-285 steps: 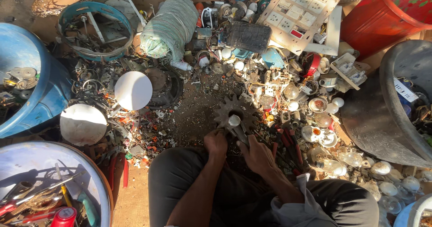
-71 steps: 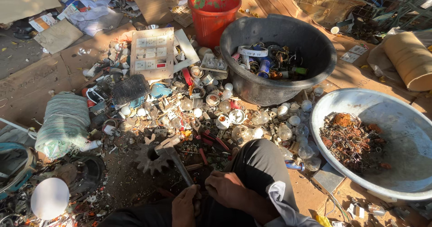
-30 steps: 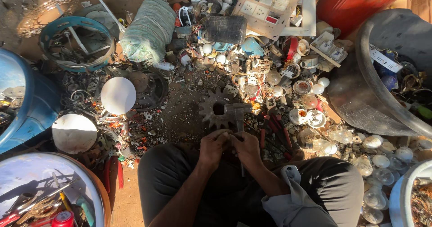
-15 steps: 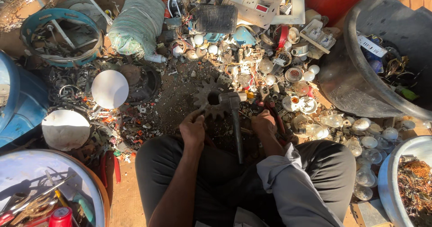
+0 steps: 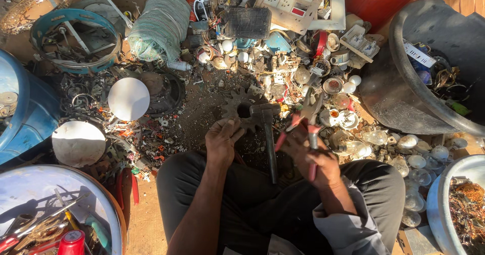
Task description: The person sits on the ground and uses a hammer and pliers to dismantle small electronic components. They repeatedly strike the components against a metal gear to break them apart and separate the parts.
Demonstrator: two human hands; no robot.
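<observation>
I sit on the ground amid scrap. My right hand (image 5: 316, 161) grips red-handled pliers (image 5: 305, 123), jaws pointing up and away from me. My left hand (image 5: 222, 141) rests at the near edge of a rusty toothed gear (image 5: 237, 106) lying flat on the dirt, its fingers curled; I cannot tell whether it pinches a small piece. A hammer (image 5: 268, 133) lies between my hands, its head on the gear and its handle running back toward my lap.
Heaped light bulbs, sockets and switch parts (image 5: 323, 73) lie beyond the gear. A large black tub (image 5: 404, 83) stands right, a grey basin with wire scrap (image 5: 444, 204) at the near right, blue bins (image 5: 20, 118) on the left, two white discs (image 5: 129, 98) nearby, and a tool-filled tub (image 5: 60, 199) at the near left.
My right hand has lifted the red-handled pliers off the pile beside the gear. The left hand stays at the gear's edge. The hammer has not moved.
</observation>
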